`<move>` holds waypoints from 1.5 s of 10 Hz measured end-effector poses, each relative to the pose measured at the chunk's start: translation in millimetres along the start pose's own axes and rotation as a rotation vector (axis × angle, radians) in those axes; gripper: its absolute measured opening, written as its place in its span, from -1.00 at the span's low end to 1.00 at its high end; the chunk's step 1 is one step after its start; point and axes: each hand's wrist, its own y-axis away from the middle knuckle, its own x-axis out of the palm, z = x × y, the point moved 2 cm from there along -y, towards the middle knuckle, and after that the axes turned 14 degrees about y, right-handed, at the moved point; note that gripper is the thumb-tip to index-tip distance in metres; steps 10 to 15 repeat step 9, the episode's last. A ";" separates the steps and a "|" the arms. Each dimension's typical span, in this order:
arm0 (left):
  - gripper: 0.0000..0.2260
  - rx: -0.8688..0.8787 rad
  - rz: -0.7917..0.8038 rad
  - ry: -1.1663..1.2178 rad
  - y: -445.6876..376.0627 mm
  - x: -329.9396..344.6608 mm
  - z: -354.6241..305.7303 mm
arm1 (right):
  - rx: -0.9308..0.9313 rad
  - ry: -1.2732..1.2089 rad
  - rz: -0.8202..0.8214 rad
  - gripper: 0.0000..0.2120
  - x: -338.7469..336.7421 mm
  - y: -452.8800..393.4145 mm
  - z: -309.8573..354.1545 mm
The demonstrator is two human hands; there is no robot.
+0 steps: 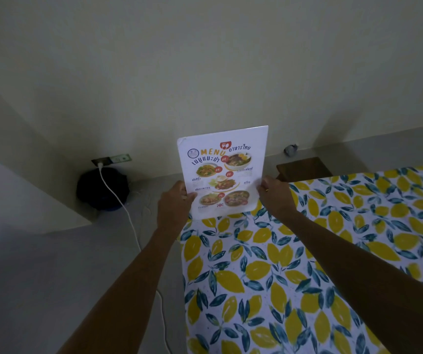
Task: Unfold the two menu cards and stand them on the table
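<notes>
Dim cream walls meet a grey floor around a table [307,264] spread with a lemon-print cloth. Left of the table, a dark bag [103,189] sits in the corner on the floor, with a white cable [131,226] running from a wall socket [110,159] above it and trailing down past the table's edge. At the table's far left corner, a person's left hand [175,201] pinches the left edge of a menu card [221,172], thumb on the printed face, while the right hand [275,191] grips the right edge in the same way. The card is upright, its bottom edge at or just above the cloth; contact cannot be told. Behind the table, to the right of the card, a brown stool [303,169] shows. By this view the first card looks close to being stood, though whether it is fully unfolded is hidden. A second card is nowhere in sight, so that half of the job appears left.
</notes>
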 end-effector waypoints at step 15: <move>-0.56 -0.068 0.045 -0.113 11.4 2.9 -0.8 | 0.073 -0.310 0.229 -0.61 -15.8 23.1 -17.2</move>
